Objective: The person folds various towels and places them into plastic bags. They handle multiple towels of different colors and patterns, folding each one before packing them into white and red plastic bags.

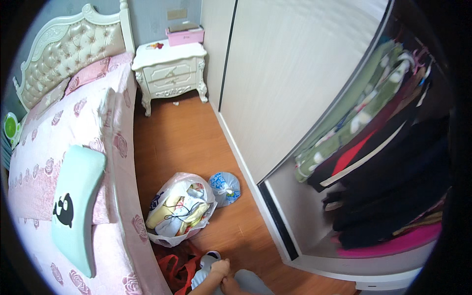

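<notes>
At the bottom centre, my left hand (220, 268) and my right hand (230, 285) meet in front of my knees; whether anything is between their fingers cannot be told. A red bag (177, 267) lies on the floor just left of them, beside the bed. Beyond it stands a white plastic bag (208, 184) stuffed with folded clothes (177, 215) and a dark cord. A tied blue-and-white plastic bag (224, 188) sits beside it on the wooden floor.
On the left is a bed with a pink rose-patterned cover (121, 206) and a mint-green pillow (79, 210). A white nightstand (171, 73) holds a pink box (186, 37). At the right, the wardrobe's sliding door (295, 73) stands beside hanging clothes (391, 177).
</notes>
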Demonstrator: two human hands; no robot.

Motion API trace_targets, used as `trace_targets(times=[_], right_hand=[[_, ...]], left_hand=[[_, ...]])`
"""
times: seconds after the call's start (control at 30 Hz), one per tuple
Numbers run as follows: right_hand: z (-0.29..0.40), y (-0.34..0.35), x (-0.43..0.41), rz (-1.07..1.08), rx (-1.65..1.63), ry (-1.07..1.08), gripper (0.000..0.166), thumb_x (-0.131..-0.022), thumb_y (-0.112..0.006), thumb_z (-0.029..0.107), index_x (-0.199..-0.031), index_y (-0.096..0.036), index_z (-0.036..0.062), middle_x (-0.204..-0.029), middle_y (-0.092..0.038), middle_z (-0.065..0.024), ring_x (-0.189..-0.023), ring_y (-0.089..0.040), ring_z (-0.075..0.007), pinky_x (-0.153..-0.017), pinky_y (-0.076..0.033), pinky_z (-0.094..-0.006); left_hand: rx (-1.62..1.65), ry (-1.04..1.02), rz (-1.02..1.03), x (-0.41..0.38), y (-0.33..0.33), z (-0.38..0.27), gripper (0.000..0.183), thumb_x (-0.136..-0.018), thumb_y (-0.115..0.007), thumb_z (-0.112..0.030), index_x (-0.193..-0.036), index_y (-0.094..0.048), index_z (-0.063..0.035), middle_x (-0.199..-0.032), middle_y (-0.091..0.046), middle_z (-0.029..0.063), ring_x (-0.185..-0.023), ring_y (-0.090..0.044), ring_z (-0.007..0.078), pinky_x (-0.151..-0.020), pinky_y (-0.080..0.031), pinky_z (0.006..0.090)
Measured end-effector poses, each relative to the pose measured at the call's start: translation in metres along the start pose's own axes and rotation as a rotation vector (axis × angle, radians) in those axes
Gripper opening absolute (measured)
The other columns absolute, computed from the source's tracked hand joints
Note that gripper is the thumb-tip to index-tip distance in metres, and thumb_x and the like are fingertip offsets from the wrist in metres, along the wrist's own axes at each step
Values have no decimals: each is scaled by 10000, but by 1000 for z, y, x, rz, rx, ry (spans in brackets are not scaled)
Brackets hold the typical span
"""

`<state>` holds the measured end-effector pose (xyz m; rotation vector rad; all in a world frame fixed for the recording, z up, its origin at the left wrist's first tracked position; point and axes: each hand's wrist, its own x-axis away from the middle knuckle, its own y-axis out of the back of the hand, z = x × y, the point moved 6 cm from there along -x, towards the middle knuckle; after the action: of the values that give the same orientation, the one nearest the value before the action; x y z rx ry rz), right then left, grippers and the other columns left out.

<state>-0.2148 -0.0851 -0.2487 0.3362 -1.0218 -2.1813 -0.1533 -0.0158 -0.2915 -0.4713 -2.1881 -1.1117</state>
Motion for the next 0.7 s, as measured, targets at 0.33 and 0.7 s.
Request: trace_targets(times=[0.33, 0.7], right_hand=[[68, 225, 94, -38, -104, -511, 211, -771, -467, 199, -856, -566, 33, -891, -577, -158, -774, -529, -311, -702, -430, -390], [73, 286, 308, -695, -266, -1096, 228, -790, -483, 250, -738, -583, 52, -759, -605, -91, -660, -524, -242, -604, -442, -337]], left_hand=[[176, -117, -2, 158, 7, -31, 329, -707, -559, -346, -880, -602, -70, -879, -602, 189, -842, -572, 338, -740, -454, 403], [-427, -477, 140, 149, 70, -141, 328, -704, -564, -315, -886, -599, -45, -885, -602, 196, -848, -575, 335, -744, -453, 401]])
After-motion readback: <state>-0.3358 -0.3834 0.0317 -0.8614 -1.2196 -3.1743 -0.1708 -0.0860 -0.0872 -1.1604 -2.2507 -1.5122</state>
